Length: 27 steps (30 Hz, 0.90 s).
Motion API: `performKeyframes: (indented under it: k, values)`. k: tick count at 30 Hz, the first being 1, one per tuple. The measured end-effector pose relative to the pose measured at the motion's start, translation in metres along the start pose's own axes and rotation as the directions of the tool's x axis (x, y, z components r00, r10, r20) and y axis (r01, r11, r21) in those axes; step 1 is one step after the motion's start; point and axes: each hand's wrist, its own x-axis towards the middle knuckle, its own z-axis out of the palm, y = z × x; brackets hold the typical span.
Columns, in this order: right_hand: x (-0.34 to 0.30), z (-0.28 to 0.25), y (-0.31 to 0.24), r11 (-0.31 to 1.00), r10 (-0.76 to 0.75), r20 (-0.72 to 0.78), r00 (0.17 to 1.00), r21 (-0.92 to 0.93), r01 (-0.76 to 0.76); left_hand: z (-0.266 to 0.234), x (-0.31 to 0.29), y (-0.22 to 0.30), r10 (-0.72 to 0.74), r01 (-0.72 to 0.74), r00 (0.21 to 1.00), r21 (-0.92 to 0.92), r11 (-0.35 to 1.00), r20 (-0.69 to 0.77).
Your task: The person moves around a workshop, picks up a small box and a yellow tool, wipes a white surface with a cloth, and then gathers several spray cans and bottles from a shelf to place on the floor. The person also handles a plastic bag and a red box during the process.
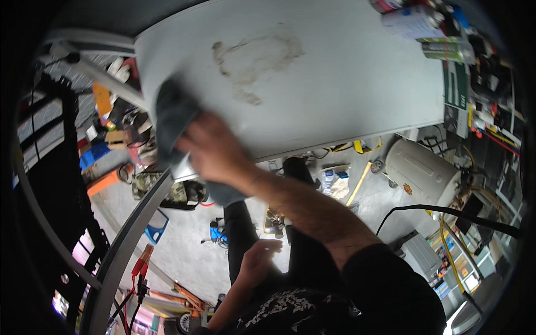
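My right hand (215,148) is closed on a dark grey cloth (174,114) at the near left corner of a white tabletop (346,78). The hand and cloth are smeared by motion. One part of the cloth lies bunched on the surface; a grey flap (224,194) hangs below the wrist, past the table's edge. A brown, smudged stain (259,50) marks the tabletop to the right of the cloth. My left hand (259,261) hangs low in front of my body, away from the table, with loosely bent fingers and nothing visible in it.
Spray cans (413,22) crowd the table's far right corner. A grey metal rail (131,240) runs along the left, with red-handled clamps (142,262) hanging from it. On the floor stand a beige wheeled tank (424,173) and a camouflage bag (162,187). A black cable (446,209) crosses at right.
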Motion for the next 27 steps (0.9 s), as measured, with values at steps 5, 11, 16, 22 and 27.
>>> performKeyframes:
  k: [5, 11, 16, 22, 27]
  values:
    - [-0.047, 0.009, -0.040, 0.975, -0.182, 0.112, 0.977, 0.147, 0.164, 0.003, -0.020, 0.040, 0.072, -0.067, 0.997, 0.204, 0.977, -0.018]
    - [-0.148, -0.170, 0.090, 0.998, -0.055, 0.279, 0.959, 0.020, 0.052, 0.022, -0.004, 0.050, 0.051, -0.058, 0.998, 0.314, 0.948, 0.032]
    - [-0.216, -0.383, 0.217, 0.898, 0.271, 0.011, 0.963, -0.364, -0.249, 0.060, 0.039, 0.037, 0.067, -0.137, 0.985, 0.473, 0.870, 0.161]
    - [-0.180, -0.530, 0.308, 0.483, 0.504, -0.549, 0.667, -0.461, -0.744, 0.099, 0.060, 0.039, -0.067, 0.021, 0.986, 0.276, 0.961, 0.156]
    - [-0.138, -0.475, 0.339, 0.718, 0.207, -0.181, 0.961, -0.639, -0.275, 0.123, 0.086, 0.036, -0.026, -0.053, 0.981, 0.401, 0.914, 0.190]
